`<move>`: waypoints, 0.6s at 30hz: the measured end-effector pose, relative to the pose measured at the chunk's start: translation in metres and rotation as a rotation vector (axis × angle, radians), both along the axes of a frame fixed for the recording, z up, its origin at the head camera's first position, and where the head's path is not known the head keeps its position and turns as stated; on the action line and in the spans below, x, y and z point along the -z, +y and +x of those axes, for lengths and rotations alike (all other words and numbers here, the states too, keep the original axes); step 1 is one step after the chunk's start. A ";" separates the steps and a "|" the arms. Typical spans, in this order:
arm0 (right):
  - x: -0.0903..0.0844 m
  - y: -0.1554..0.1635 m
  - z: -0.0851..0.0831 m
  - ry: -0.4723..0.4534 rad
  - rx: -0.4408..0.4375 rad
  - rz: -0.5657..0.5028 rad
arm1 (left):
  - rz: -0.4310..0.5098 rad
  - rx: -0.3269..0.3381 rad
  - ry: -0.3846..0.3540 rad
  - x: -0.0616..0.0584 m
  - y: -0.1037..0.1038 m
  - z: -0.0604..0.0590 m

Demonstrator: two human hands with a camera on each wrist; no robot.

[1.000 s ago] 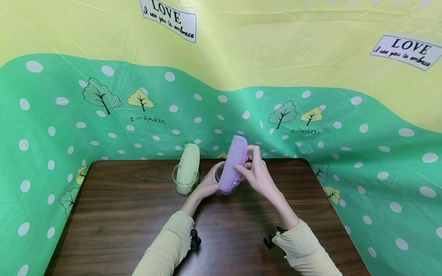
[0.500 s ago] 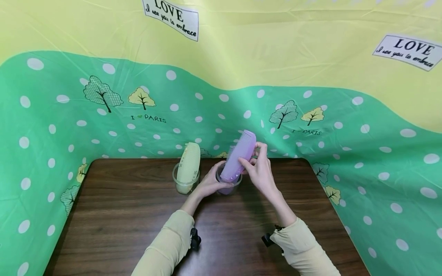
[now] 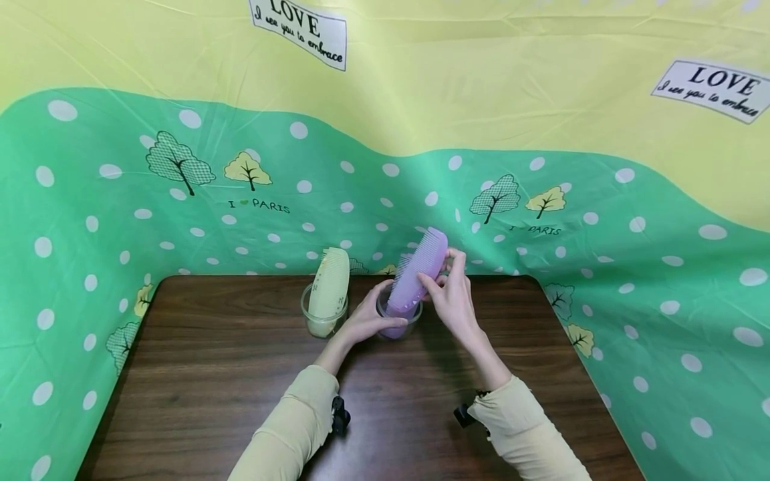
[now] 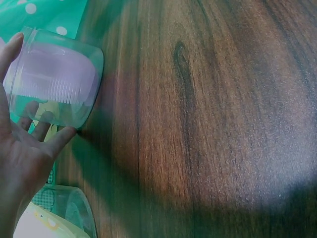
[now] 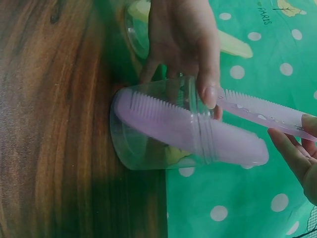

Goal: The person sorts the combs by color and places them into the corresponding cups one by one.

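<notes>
2 combs: a purple comb and a yellow comb, each standing in its own clear cup.
Left hand: the left hand wraps its fingers round the clear cup from the left side, steadying it on the tabletop.
Right hand: the right hand pinches the purple comb near its upper end with fingertips and thumb.
Comb position: lower end already inside the cup, touching near the base in the right wrist view; upper end sticks out past the rim.
Long axis: tilted, leaning up and to the right, toward the right hand.
Nearer hand: right hand on the comb, left on the cup; both touch their things.
Second cup: just beside the left hand, holding the yellow comb upright.
Edges: both cups stand near the far tabletop edge, close to the green dotted cloth.
Open room: wide bare wood toward the person.
</notes>
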State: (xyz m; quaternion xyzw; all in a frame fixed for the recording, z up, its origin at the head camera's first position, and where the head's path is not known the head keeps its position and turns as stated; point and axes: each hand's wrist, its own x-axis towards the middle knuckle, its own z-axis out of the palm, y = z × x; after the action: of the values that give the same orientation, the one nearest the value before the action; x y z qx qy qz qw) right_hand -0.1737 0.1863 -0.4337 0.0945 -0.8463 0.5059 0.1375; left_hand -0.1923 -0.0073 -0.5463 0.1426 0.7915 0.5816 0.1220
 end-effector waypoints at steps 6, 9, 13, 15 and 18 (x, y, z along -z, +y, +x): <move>0.008 0.001 -0.002 0.003 0.019 0.023 | 0.002 0.000 0.002 0.001 0.000 -0.001; 0.013 0.003 -0.003 0.005 0.023 0.036 | 0.000 0.000 0.002 0.002 0.001 -0.001; 0.019 0.003 -0.004 0.008 0.020 0.053 | 0.001 -0.004 0.002 0.002 0.001 0.000; 0.021 0.003 -0.004 0.009 0.017 0.064 | 0.002 -0.005 0.002 0.002 0.001 0.000; 0.023 0.002 -0.004 0.010 0.013 0.083 | 0.008 -0.005 -0.002 0.001 0.001 0.000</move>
State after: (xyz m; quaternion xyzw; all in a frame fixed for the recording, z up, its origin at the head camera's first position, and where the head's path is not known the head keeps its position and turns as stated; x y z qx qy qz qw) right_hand -0.1775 0.1883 -0.4569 0.0972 -0.8663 0.4692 0.1409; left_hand -0.1923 -0.0064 -0.5474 0.1403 0.7894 0.5854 0.1207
